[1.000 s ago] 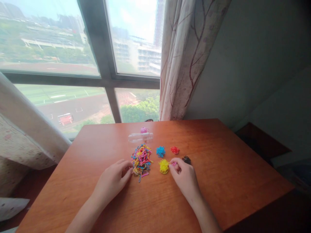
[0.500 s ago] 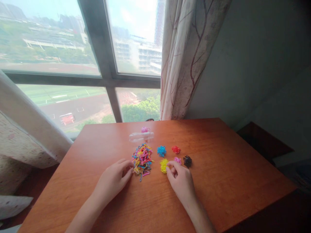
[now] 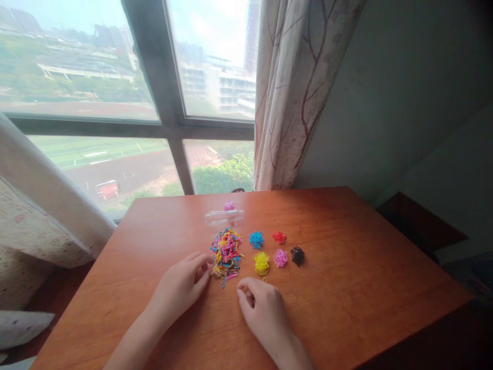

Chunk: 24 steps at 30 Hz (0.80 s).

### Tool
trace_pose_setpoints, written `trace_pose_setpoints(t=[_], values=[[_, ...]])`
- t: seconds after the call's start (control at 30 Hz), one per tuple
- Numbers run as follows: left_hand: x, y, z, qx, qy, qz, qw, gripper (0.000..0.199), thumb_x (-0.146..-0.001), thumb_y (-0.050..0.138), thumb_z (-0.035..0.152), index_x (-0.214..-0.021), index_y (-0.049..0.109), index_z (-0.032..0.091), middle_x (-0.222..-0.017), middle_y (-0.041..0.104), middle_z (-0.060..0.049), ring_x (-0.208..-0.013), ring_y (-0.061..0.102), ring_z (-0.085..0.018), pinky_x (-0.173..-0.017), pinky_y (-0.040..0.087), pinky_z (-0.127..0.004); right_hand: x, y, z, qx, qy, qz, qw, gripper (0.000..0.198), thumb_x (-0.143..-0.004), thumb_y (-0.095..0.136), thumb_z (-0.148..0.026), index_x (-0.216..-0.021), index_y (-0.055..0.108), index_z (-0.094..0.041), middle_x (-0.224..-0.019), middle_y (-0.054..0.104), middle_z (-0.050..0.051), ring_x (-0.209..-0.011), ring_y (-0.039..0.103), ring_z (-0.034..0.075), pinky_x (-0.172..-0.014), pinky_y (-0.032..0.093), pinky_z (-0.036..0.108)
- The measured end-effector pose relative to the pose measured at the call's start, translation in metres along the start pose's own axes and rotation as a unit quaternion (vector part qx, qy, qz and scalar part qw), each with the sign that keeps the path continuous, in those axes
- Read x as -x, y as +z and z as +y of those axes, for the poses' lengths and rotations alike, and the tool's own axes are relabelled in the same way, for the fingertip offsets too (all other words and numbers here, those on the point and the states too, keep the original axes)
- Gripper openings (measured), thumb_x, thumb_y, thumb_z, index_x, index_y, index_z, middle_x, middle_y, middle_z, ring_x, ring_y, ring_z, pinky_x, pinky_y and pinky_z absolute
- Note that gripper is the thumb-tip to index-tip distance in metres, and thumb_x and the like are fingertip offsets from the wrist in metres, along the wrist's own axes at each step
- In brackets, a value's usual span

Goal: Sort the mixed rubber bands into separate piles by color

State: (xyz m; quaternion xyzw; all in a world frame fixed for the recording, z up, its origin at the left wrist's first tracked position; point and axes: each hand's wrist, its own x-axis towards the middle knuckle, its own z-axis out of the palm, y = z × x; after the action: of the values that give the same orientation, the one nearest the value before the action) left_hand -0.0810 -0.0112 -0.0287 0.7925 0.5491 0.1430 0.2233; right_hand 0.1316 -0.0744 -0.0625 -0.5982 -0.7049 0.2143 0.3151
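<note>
A mixed heap of small coloured rubber bands (image 3: 226,249) lies on the wooden table. My left hand (image 3: 187,277) rests at its left edge, thumb and fingertips drawn together against the bands; what they pinch, if anything, is too small to see. Just right of the heap's near end is my right hand (image 3: 264,306), its fingers curled closed low over the table and their contents hidden. One loose yellow band (image 3: 264,280) shows by its knuckles. Beyond it sit sorted clumps: yellow (image 3: 261,263), pink (image 3: 281,258), black (image 3: 297,256), blue (image 3: 256,239) and red (image 3: 279,237).
Behind the heap lies a clear plastic bag or wrapper (image 3: 223,218) with a small purple-pink item (image 3: 230,206) beside it. The table (image 3: 346,267) reaches to a window at the back, flanked by patterned curtains (image 3: 292,103).
My right hand has moved left and nearer to me, from the yellow clump to beside the heap. The pink clump is now uncovered, and a loose yellow band shows. My left hand is about where it was.
</note>
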Motion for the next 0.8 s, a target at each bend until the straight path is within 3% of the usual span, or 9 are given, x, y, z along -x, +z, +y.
trace_pose_setpoints(t=[0.6,0.8], values=[[-0.0026,0.0016,-0.0021,0.011,0.017,-0.004,1.000,0.018,-0.087,0.050,0.027,-0.092,0.067,0.023,-0.090,0.068,-0.002,-0.077,0.062,-0.017,-0.068,0.044,-0.023,0.0045,0.0018,-0.0009,0.012,-0.017,-0.007,1.000,0.013,-0.084,0.055,-0.013,-0.078,0.060,-0.024,-0.067,0.063,-0.005,-0.060,0.055,0.011,-0.058,0.026,0.024],[-0.0012,0.0021,-0.0062,0.009,0.017,-0.016,1.000,0.019,-0.089,0.049,0.029,-0.090,0.067,0.022,-0.085,0.067,-0.001,-0.067,0.057,-0.014,-0.063,0.041,-0.023,0.0026,0.0013,-0.0014,0.013,-0.015,-0.005,1.000,0.013,-0.083,0.055,-0.013,-0.077,0.060,-0.023,-0.067,0.063,-0.005,-0.060,0.055,0.011,-0.058,0.026,0.024]])
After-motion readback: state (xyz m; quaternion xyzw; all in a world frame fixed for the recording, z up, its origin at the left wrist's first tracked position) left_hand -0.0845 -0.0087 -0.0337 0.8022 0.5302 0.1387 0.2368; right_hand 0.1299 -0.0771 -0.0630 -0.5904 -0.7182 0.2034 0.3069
